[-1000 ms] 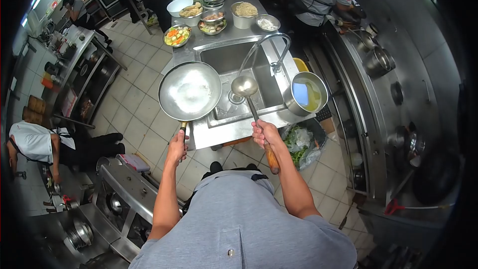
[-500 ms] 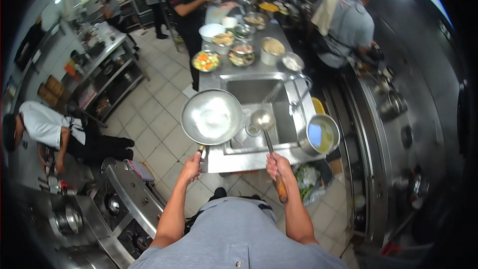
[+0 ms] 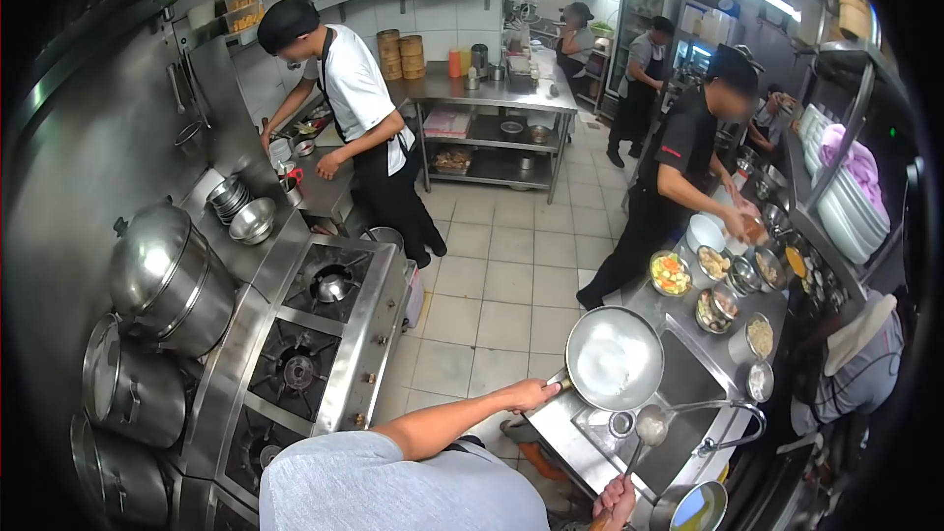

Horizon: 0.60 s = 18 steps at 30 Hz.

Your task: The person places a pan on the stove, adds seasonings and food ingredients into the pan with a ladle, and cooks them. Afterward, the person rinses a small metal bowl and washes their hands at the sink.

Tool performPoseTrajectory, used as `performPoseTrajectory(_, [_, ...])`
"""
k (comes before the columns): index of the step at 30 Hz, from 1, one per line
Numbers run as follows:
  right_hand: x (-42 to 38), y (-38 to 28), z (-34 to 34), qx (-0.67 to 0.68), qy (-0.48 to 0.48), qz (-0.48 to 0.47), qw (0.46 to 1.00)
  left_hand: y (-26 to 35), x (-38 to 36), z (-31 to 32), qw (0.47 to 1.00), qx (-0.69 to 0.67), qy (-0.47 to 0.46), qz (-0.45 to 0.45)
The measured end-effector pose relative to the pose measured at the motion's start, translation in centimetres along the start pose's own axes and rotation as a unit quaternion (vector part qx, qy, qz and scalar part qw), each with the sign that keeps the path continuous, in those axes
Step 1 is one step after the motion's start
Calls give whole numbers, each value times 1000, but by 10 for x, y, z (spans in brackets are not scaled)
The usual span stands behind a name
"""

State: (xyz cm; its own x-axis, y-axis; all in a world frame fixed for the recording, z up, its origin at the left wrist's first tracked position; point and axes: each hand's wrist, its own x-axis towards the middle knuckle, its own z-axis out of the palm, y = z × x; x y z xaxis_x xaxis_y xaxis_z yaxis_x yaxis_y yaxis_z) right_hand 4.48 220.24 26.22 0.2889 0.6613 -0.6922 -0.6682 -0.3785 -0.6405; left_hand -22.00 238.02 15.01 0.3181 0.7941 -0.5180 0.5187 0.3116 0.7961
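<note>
My left hand (image 3: 528, 394) is closed round the handle of a shiny metal frying pan (image 3: 615, 359), which is over the left edge of the sink (image 3: 694, 362). Low in the view, my right hand (image 3: 615, 501) grips a long-handled ladle (image 3: 653, 424). The ladle's bowl is over the sink, near the mouth of the curved tap (image 3: 755, 422). Beside my right hand stands a metal pot (image 3: 723, 509) with something blue and a yellowish liquid inside.
A gas stove (image 3: 324, 359) stands on my left, beside large steel pots (image 3: 162, 280). Bowls of cut vegetables (image 3: 671, 273) sit beyond the sink. A person in white (image 3: 354, 88) works at the left counter; another in black (image 3: 688, 152) handles food at the right. Tiled floor (image 3: 501, 280) lies between.
My view has swung left and up, so the sink, pan and ladle now appear at the lower right. Both hands still hold the same things.
</note>
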Motion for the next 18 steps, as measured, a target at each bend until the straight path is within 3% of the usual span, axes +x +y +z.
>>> performPoseTrajectory(1, [3, 0, -5, 1, 3, -1, 1000, 2, -2, -1, 1000, 0, 4, 3])
performPoseTrajectory(3, [29, 5, -35, 32, -142, 32, 989, 6, -2, -4, 999, 20, -11, -40])
performPoseTrajectory(4, [101, 37, -73, 102, -112, 79, 985, 3, 2, -2, 999, 19, 13, -24])
performPoseTrajectory(5, [72, 31, -57, 15, -92, 34, 995, -3, 7, 3, 999, 22, 22, -10])
performPoseTrajectory(6, [76, 33, -57, 46, -95, 34, 994, -4, 10, -3, 999, 35, -20, -19])
performPoseTrajectory(7, [78, 35, -61, 38, -87, 29, 995, -17, 19, -1, 1000, 7, 4, 26])
performPoseTrajectory(9, [77, 32, -59, 36, -118, 43, 991, -9, 12, -5, 1000, -4, -15, -24])
performPoseTrajectory(11, [71, 29, -57, 5, -86, 27, 996, -10, 17, -4, 999, 9, -9, -38])
performPoseTrajectory(14, [89, 38, -69, 62, -139, 41, 987, -6, 11, -7, 995, -54, -54, -67])
performPoseTrajectory(15, [76, 31, -61, 71, -131, 52, 987, 2, 11, -1, 994, -51, -76, -63])
performPoseTrajectory(16, [71, 28, -49, 132, -63, 33, 989, 6, 9, 0, 994, -61, -64, -70])
performPoseTrajectory(18, [68, 30, -52, 113, -82, 30, 990, 8, 3, -4, 993, -72, -47, -84])
